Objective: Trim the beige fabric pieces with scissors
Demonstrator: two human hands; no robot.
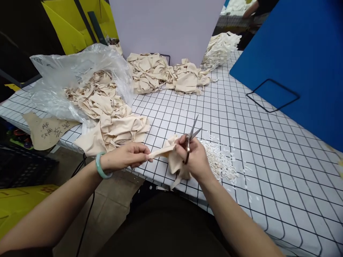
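Note:
Between my two hands a beige fabric piece (174,162) is stretched, its narrow strip running from one hand to the other. My left hand (134,155), with a pale green bangle at the wrist, pinches the strip's left end. My right hand (194,157) grips the strip's other end between thumb and finger and also holds a pair of scissors (188,139), blades parted and pointing up and away. The rest of the fabric hangs below my right hand at the table's near edge. Small white and beige snippets (221,164) lie scattered right of that hand.
A clear plastic bag (56,78) spills beige fabric pieces (102,101) on the left, near a marked beige pattern piece (49,130). Two beige piles (147,71) sit before a lilac panel (166,28). A blue panel (300,67) stands right, on the checked tablecloth (278,153).

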